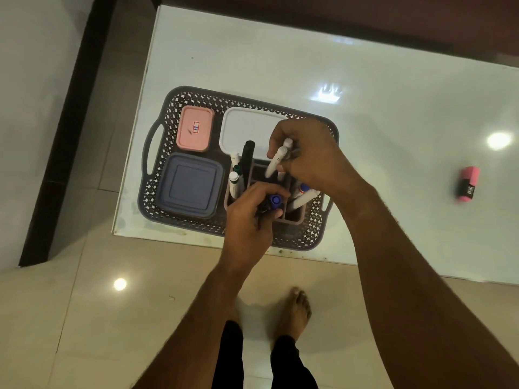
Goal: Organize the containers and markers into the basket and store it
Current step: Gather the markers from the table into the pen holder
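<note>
A grey lattice basket [168, 113] sits on the white table near its front left corner. Inside it lie a pink lidded container [194, 128], a white lidded container [247, 129] and a blue-grey square container [189, 186]. A brown divided holder [293, 216] stands in the basket's right half with several markers [233, 184] upright in it. My right hand [306, 155] grips white markers [274, 162] pointing down over the holder. My left hand [250, 217] is closed on a blue-capped marker [275, 200] at the holder's front.
A pink eraser [467, 185] lies alone on the table [365, 108] far to the right. The table's front edge runs just below the basket. Beige floor tiles and my bare foot [295, 310] are below; a dark frame [64, 136] stands at the left.
</note>
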Available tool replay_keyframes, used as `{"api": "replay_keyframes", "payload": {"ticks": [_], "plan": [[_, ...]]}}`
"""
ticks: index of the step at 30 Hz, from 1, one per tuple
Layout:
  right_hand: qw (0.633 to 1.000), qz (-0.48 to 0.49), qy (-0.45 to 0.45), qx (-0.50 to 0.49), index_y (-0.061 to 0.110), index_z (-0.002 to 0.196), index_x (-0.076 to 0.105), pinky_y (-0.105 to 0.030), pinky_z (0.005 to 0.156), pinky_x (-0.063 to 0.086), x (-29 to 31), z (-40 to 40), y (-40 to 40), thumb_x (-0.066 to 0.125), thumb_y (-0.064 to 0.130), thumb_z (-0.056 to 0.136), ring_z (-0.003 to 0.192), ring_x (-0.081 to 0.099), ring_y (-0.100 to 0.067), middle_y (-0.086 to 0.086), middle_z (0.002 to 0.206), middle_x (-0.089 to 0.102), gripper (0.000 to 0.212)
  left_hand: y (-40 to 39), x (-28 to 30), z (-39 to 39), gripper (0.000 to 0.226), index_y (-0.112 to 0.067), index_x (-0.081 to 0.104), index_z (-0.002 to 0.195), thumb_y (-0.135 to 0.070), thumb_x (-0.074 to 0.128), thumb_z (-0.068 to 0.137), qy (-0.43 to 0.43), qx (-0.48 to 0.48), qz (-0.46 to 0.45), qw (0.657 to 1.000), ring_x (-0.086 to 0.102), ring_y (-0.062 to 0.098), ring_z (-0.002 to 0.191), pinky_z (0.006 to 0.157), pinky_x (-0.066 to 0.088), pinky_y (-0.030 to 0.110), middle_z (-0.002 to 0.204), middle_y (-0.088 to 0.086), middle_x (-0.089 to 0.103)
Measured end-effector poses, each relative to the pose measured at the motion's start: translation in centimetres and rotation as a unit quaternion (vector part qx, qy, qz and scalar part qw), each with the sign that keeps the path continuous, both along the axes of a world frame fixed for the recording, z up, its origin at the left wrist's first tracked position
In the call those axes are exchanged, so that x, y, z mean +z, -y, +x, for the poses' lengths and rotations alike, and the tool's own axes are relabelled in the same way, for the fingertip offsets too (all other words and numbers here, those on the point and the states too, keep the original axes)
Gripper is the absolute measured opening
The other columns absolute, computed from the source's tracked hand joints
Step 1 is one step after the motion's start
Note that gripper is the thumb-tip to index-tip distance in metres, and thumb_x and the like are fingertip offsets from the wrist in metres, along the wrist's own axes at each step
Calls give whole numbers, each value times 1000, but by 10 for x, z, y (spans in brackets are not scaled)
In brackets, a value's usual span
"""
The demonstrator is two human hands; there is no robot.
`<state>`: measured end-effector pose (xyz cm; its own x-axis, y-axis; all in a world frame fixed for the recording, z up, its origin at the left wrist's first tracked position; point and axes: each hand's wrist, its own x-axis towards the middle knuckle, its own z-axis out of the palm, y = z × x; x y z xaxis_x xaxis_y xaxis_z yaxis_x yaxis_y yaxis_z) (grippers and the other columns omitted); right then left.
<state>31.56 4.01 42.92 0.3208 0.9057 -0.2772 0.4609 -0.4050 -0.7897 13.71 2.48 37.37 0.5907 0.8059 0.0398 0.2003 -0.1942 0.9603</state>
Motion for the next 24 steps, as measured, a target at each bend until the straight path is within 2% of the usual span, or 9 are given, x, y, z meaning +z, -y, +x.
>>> {"api": "replay_keyframes", "payload": {"ticks": [1, 4, 6, 8, 13, 17, 22, 24], "plan": [[1000, -3, 6, 4, 10, 83, 72, -18, 54, 59, -1, 0, 0, 60, -25, 71, 64, 68, 3, -1, 74, 61, 38, 0, 1, 0, 33, 0, 70, 109, 18, 70, 81, 3, -2, 3, 1000, 69, 18, 109, 94, 61, 39, 111, 6, 72], [999, -13, 45, 19, 14, 93, 75, -36, 64, 63, -3, -3, 1, 64, -16, 76, 75, 73, -12, -2, 84, 67, 37, 1, 1, 1, 35, -3, 69, 111, 15, 73, 81, 7, 3, -7, 1000, 69, 17, 111, 94, 61, 39, 112, 6, 72], [998, -13, 64, 23, 19, 97, 76, -34, 63, 63, -3, -4, 0, 64, -13, 78, 74, 69, -8, -2, 88, 68, 39, 1, 2, 1, 36, -4, 68, 114, 13, 74, 82, 10, 12, -23, 1000, 70, 22, 113, 94, 62, 44, 113, 8, 73], [999, -5, 50, 20, 21, 100, 76, -27, 62, 62, -1, -5, 0, 63, -13, 81, 70, 68, -3, -2, 90, 68, 41, 2, 3, 2, 34, -3, 68, 114, 10, 75, 83, 18, 16, -21, 999, 71, 22, 112, 94, 62, 43, 112, 9, 73], [997, 5, 70, 30, 20, 113, 76, -41, 82, 62, 0, -5, 1, 65, -12, 82, 92, 70, -18, -3, 109, 72, 46, 2, 4, 4, 25, 0, 70, 109, 4, 74, 85, 30, 28, -1, 999, 72, 16, 107, 93, 61, 31, 108, 7, 74], [995, 8, 89, 48, 21, 115, 76, -43, 87, 60, 0, -6, 1, 66, -11, 82, 97, 70, -20, -1, 111, 74, 46, 3, 6, 4, 24, 1, 70, 109, 0, 75, 85, 37, 23, 3, 999, 71, 14, 106, 93, 58, 24, 107, 8, 74], [999, 15, 42, 9, 22, 113, 77, -40, 87, 62, 3, -3, 6, 72, -8, 81, 99, 71, -15, 2, 114, 74, 44, 4, 15, 3, 26, 2, 69, 111, -13, 73, 89, 42, 32, -5, 999, 72, 21, 103, 88, 62, 36, 107, 8, 74], [999, 35, 17, -20, 18, 112, 77, -41, 86, 62, 6, -1, 11, 71, -10, 79, 100, 71, -18, -1, 113, 73, 44, 4, 20, 5, 27, 3, 69, 111, -14, 73, 90, 37, 33, 21, 999, 71, 22, 102, 86, 61, 35, 108, 9, 74]]}}
